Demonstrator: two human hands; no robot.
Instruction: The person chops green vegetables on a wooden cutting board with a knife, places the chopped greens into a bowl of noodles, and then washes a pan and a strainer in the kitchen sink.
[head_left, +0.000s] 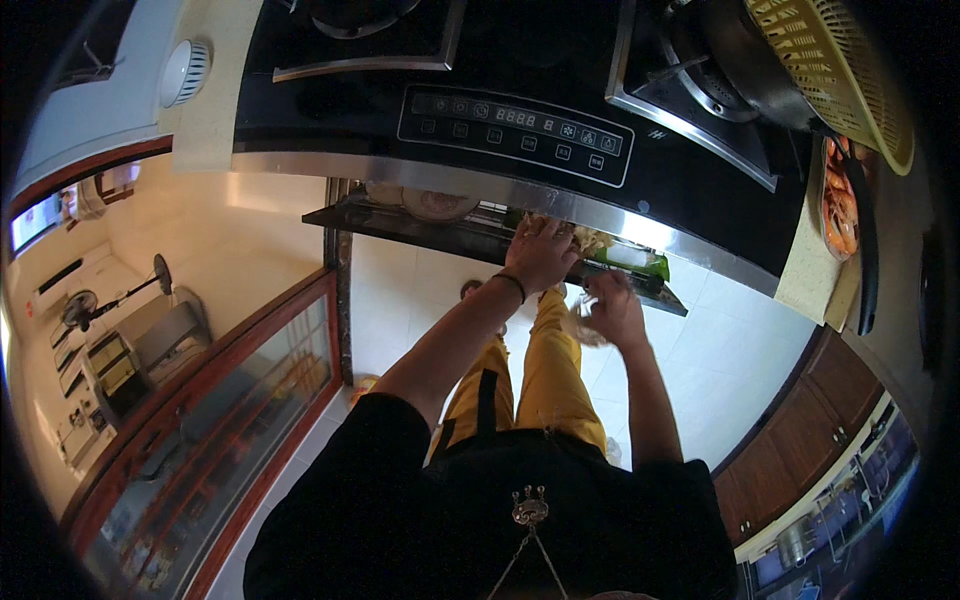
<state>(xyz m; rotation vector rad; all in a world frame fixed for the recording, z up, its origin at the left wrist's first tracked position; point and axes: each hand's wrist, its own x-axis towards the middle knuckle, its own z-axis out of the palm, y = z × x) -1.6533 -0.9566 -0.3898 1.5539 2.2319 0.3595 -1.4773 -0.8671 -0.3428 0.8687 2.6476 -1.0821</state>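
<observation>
Below the cooktop's front edge, a dark-fronted drawer (420, 234) is pulled out. My left hand (541, 251) reaches over its front, the fingers down among the contents; whether they grip anything is hidden. Beside those fingers lies a beige, crinkled bundle (592, 238). A green and clear package (637, 261) sits at the drawer's right end. My right hand (619, 307) is just outside the drawer front, fingers curled around a blurred, pale brownish see-through item (583, 324). Round dishes (440, 204) are in the drawer's left part.
Above the drawer is a black glass cooktop (517, 75) with a lit control panel. A yellow plastic basket (840, 75) tops a pan at the right burner; its black handle (862, 240) juts out past a dish of cooked shrimp (838, 202). A patterned bowl (184, 73) stands left.
</observation>
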